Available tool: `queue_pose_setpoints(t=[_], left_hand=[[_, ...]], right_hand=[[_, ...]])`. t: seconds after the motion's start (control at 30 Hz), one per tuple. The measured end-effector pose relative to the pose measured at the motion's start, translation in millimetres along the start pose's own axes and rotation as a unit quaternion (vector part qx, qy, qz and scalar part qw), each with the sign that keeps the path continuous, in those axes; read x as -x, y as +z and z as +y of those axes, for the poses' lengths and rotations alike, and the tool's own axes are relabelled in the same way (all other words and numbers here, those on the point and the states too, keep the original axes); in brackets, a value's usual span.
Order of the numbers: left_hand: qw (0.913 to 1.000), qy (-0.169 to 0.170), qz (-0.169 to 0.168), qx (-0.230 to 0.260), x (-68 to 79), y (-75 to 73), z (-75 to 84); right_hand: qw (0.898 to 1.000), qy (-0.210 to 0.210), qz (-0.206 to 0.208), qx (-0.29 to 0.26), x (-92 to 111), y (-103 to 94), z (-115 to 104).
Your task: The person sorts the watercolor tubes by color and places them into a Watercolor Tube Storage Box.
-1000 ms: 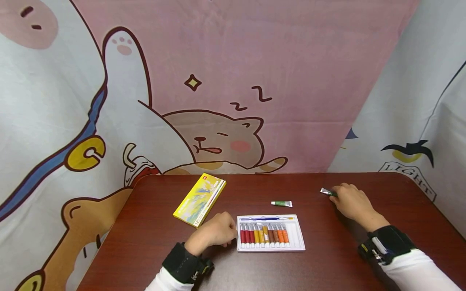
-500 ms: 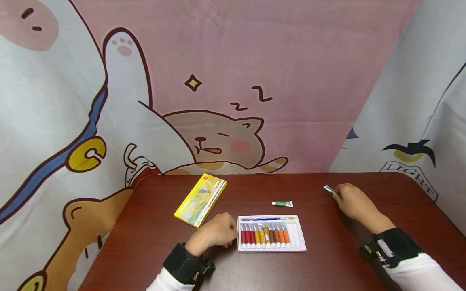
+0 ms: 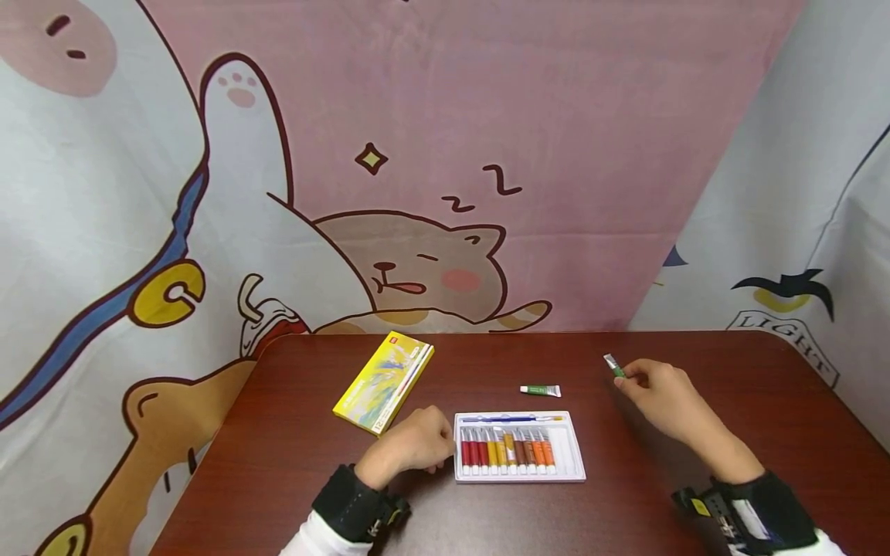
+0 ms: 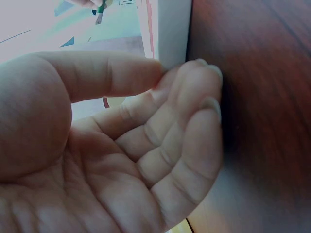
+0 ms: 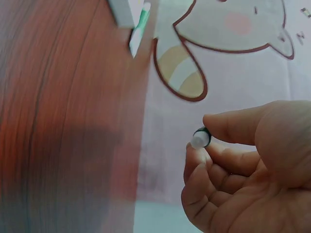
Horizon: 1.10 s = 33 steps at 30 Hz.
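Note:
A white paint tray (image 3: 575, 448) holds a row of small paint tubes in reds, yellows, browns and oranges, plus a blue-handled paintbrush (image 3: 511, 419) along its far side. At its left edge is my left hand (image 3: 415, 442), fingers curled, with thumb and index fingertips at the tray wall (image 4: 173, 34) in the left wrist view. My right hand (image 3: 660, 394) pinches a green paint tube (image 3: 613, 364) between thumb and index finger, over the table to the right; its white cap (image 5: 199, 140) points at the right wrist camera. Another green paint tube (image 3: 541, 391) lies behind the tray.
A yellow paint box (image 3: 384, 382) lies slanted at the back left, near my left hand. The brown table (image 3: 528, 517) ends at a cartoon-printed cloth (image 3: 556, 154) hanging behind it. At the tray's right end is a bare section.
My right hand has drawn the green tube slightly toward me and left, and turned it more upright. The left hand and the tray stay where they were.

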<state>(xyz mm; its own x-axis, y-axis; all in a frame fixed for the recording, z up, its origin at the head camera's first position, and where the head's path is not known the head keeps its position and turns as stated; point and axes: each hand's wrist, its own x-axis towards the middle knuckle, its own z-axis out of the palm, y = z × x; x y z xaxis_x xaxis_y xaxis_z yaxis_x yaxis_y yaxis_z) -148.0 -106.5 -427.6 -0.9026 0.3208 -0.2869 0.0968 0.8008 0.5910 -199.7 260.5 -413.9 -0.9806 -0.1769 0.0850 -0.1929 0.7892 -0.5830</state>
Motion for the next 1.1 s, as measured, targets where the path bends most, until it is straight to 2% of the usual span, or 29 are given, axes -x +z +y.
queue_pose_setpoints(t=[0.2,0.5,0.8,1.1], left_hand=[[1.0,0.001,-0.002,0.001,-0.5,0.0,0.0],[1.0,-0.001,-0.004,0.002,-0.8,-0.1,-0.9],[1.0,0.001,-0.002,-0.001,-1.3,0.4,-0.7],[1.0,0.004,0.002,0.001,-1.3,-0.2,-1.0]], right_hand=[[1.0,0.001,0.012,-0.019,11.3,9.1,-17.8],[0.999,0.007,0.007,-0.051,23.5,22.7,-42.0],[0.997,0.016,-0.026,-0.068,32.1,35.0,-58.8],[0.997,0.016,-0.055,-0.048,37.8,53.2,-66.5]])
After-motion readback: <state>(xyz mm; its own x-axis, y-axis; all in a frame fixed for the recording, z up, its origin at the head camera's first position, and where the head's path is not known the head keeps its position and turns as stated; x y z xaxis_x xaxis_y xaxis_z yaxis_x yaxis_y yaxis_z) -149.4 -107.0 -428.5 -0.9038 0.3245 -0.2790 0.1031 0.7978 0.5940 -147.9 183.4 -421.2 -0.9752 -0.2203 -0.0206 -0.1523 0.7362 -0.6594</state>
